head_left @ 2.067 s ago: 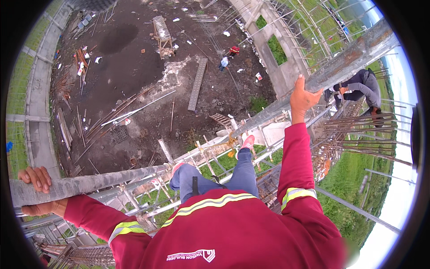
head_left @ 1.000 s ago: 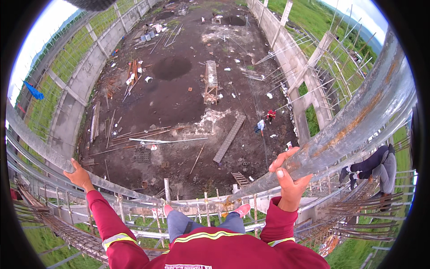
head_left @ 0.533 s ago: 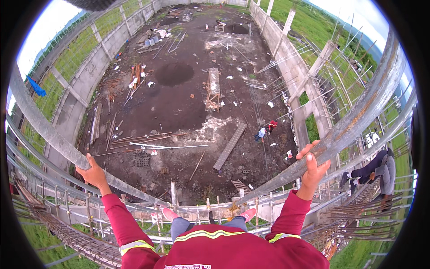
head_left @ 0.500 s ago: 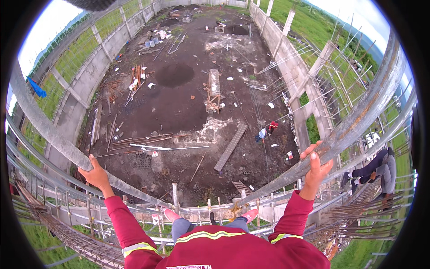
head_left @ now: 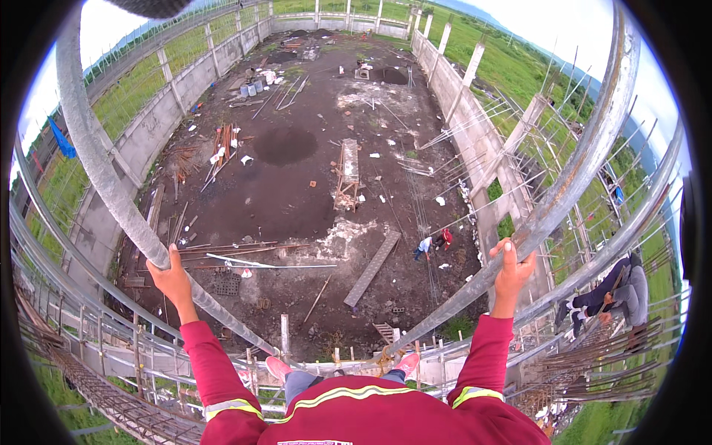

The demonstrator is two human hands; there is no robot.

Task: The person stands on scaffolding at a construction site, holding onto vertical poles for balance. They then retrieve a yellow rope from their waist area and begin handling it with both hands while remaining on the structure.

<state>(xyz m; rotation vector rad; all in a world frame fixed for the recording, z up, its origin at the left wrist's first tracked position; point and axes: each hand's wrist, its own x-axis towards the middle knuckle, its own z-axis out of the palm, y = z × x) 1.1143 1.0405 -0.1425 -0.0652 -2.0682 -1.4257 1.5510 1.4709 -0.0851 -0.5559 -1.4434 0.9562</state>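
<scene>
Two thick grey metal pipes rise from near my feet and spread outward, a left pipe [head_left: 104, 170] and a right pipe [head_left: 571, 178]. My left hand [head_left: 173, 283] is closed round the left pipe, its thumb uppermost. My right hand [head_left: 512, 278] grips the right pipe from its outer side, with the thumb raised and the fingertips partly hidden. Both arms reach forward in red sleeves with reflective bands. Below them, my pink shoes [head_left: 278, 368] stand at the pipes' lower ends. Yellowish rope [head_left: 383, 361] is wound at the right pipe's foot.
Far below lies a dark dirt yard with planks [head_left: 372, 268], a narrow trestle [head_left: 347, 174] and two people [head_left: 434, 243]. Concrete walls [head_left: 152, 126] bound it. Scaffold rails and rebar [head_left: 601, 356] flank me. Another person [head_left: 623, 289] sits or crouches at the right.
The view has tilted up a little, showing more of the far wall and sky. Both pipes look steeper in the picture. My hands remain on them.
</scene>
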